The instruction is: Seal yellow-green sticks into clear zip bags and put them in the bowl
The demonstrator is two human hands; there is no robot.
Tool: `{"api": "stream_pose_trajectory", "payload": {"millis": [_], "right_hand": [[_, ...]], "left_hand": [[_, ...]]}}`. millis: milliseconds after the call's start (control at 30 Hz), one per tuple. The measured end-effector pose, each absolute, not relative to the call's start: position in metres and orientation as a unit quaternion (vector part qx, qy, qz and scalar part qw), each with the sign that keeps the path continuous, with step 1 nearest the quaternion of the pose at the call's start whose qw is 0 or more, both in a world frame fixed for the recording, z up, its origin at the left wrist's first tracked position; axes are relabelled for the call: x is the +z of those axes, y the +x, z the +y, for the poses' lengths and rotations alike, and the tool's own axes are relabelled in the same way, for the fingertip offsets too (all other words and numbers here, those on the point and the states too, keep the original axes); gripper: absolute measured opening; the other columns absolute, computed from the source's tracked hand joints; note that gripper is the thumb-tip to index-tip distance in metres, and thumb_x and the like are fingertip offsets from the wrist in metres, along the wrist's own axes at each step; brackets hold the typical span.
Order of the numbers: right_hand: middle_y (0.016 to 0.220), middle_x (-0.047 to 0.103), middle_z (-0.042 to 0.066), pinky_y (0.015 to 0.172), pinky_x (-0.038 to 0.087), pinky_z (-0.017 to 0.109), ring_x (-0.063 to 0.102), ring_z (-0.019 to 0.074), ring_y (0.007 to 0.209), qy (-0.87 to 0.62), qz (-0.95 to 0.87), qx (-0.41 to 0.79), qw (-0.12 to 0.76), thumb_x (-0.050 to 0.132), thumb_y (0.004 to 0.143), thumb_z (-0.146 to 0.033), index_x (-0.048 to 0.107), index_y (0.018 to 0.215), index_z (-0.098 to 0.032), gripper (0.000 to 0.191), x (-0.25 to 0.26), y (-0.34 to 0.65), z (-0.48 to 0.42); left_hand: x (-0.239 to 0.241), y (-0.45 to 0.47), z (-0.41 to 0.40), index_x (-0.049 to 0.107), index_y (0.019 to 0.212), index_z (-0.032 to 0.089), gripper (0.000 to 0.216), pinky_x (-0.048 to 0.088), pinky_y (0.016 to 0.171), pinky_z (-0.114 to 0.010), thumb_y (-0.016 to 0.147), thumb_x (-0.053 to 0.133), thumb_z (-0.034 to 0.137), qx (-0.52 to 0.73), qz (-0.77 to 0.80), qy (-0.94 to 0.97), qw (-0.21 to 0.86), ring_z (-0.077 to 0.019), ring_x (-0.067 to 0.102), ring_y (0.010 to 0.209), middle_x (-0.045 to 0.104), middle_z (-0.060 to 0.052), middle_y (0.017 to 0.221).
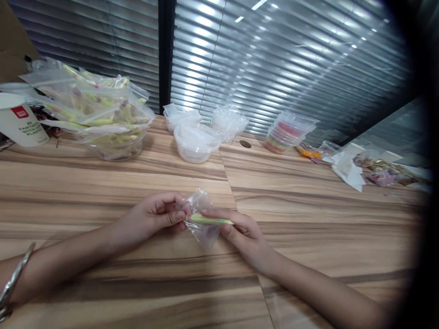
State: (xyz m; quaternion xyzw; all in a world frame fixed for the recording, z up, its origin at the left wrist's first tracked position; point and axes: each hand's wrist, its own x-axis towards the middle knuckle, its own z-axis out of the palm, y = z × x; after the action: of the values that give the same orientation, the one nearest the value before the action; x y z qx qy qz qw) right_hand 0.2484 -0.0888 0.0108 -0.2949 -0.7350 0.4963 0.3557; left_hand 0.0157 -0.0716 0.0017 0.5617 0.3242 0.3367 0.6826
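Both my hands meet over the middle of the wooden table (308,219). My left hand (154,217) pinches one end of a small clear plastic bag (204,230), fingers curled closed. My right hand (242,233) grips the other side, its fingers pressed along a thin yellow-green stick (209,220) that lies across the bag. Whether the stick is inside the bag or on it I cannot tell. A metal bangle (12,285) sits on my left wrist.
A clear bowl heaped with bagged yellow-green sticks (99,116) stands back left, beside a white paper cup (20,121). Stacked clear plastic tubs (197,141) and a second stack (288,132) sit by the window blinds. Wrappers and paper (350,169) lie at the right.
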Motion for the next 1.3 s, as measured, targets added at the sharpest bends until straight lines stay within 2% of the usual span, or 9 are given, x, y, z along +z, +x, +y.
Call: {"api": "stream_pose_trajectory", "payload": {"millis": [67, 133, 267, 367, 567, 733, 933, 1133, 1300], "right_hand": [[0.129, 0.056, -0.001, 0.100, 0.041, 0.030, 0.051, 0.0144, 0.118, -0.296, -0.729, 0.501, 0.360, 0.049, 0.090, -0.025, 0.051, 0.124, -0.034, 0.035, 0.012, 0.247, -0.090], [0.130, 0.054, 0.001, 0.097, 0.044, 0.029, 0.052, 0.0145, 0.117, -0.300, -0.702, 0.529, 0.372, 0.051, 0.089, -0.026, 0.044, 0.127, -0.033, 0.040, 0.011, 0.245, -0.091], [0.098, 0.064, 0.000, 0.078, 0.050, 0.026, 0.061, 0.0114, 0.087, -0.299, -0.639, 0.591, 0.391, 0.050, 0.090, -0.025, 0.037, 0.117, -0.030, 0.030, 0.008, 0.242, -0.093], [0.083, 0.061, -0.001, 0.073, 0.049, 0.025, 0.060, 0.0105, 0.078, -0.315, -0.632, 0.581, 0.403, 0.051, 0.089, -0.025, 0.042, 0.104, -0.027, 0.018, 0.004, 0.242, -0.094], [0.081, 0.060, 0.000, 0.069, 0.047, 0.027, 0.060, 0.0123, 0.074, -0.348, -0.618, 0.568, 0.417, 0.054, 0.087, -0.029, 0.045, 0.090, -0.023, 0.011, -0.001, 0.244, -0.090], [0.079, 0.058, -0.002, 0.066, 0.044, 0.024, 0.056, 0.0104, 0.069, -0.358, -0.588, 0.579, 0.437, 0.053, 0.088, -0.029, 0.046, 0.099, -0.024, 0.014, -0.004, 0.245, -0.083], [0.074, 0.058, -0.003, 0.066, 0.043, 0.025, 0.056, 0.0118, 0.068, -0.368, -0.580, 0.598, 0.414, 0.052, 0.088, -0.033, 0.044, 0.107, -0.026, 0.022, -0.002, 0.244, -0.083], [0.067, 0.056, -0.005, 0.056, 0.040, 0.021, 0.052, 0.0091, 0.058, -0.391, -0.570, 0.576, 0.437, 0.055, 0.086, -0.031, 0.040, 0.097, -0.025, 0.019, 0.001, 0.240, -0.086], [0.069, 0.059, -0.005, 0.059, 0.042, 0.022, 0.055, 0.0095, 0.061, -0.385, -0.576, 0.582, 0.426, 0.056, 0.086, -0.029, 0.036, 0.095, -0.025, 0.022, -0.002, 0.239, -0.085]], "left_hand": [[0.001, 0.016, -0.072, 0.061, 0.082, 0.017, 0.009, 0.040, 0.068, -0.022, 0.082, 0.060, 0.026, 0.351, 0.328, 0.545, 0.687, -0.0103, 0.053, 0.071, 0.058, 0.001, 0.073], [0.002, 0.017, -0.072, 0.060, 0.084, 0.017, 0.009, 0.040, 0.069, -0.022, 0.083, 0.059, 0.026, 0.355, 0.334, 0.534, 0.691, -0.0099, 0.053, 0.071, 0.058, 0.001, 0.074], [0.005, 0.018, -0.073, 0.059, 0.085, 0.017, 0.010, 0.039, 0.069, -0.022, 0.084, 0.059, 0.027, 0.352, 0.351, 0.528, 0.689, -0.0092, 0.053, 0.069, 0.059, 0.002, 0.073], [0.006, 0.018, -0.073, 0.060, 0.085, 0.017, 0.011, 0.039, 0.068, -0.021, 0.083, 0.060, 0.028, 0.354, 0.358, 0.524, 0.687, -0.0092, 0.053, 0.069, 0.059, 0.002, 0.073], [0.004, 0.017, -0.074, 0.061, 0.088, 0.017, 0.013, 0.041, 0.069, -0.023, 0.082, 0.060, 0.028, 0.356, 0.360, 0.529, 0.681, -0.0110, 0.055, 0.070, 0.061, 0.000, 0.076], [0.002, 0.017, -0.073, 0.058, 0.109, 0.023, 0.029, 0.041, 0.076, -0.024, 0.081, 0.061, 0.026, 0.337, 0.364, 0.532, 0.687, -0.0113, 0.056, 0.076, 0.063, 0.000, 0.085], [0.005, 0.020, -0.073, 0.062, 0.106, 0.021, 0.027, 0.043, 0.074, -0.023, 0.079, 0.063, 0.024, 0.351, 0.368, 0.518, 0.687, -0.0107, 0.056, 0.074, 0.064, 0.000, 0.085], [0.007, 0.020, -0.074, 0.064, 0.106, 0.021, 0.028, 0.045, 0.076, -0.025, 0.078, 0.064, 0.023, 0.351, 0.370, 0.517, 0.687, -0.0124, 0.056, 0.078, 0.065, -0.003, 0.099], [0.002, 0.018, -0.074, 0.063, 0.110, 0.022, 0.032, 0.044, 0.076, -0.026, 0.078, 0.063, 0.024, 0.355, 0.382, 0.516, 0.680, -0.0129, 0.056, 0.078, 0.066, -0.003, 0.100]]}}
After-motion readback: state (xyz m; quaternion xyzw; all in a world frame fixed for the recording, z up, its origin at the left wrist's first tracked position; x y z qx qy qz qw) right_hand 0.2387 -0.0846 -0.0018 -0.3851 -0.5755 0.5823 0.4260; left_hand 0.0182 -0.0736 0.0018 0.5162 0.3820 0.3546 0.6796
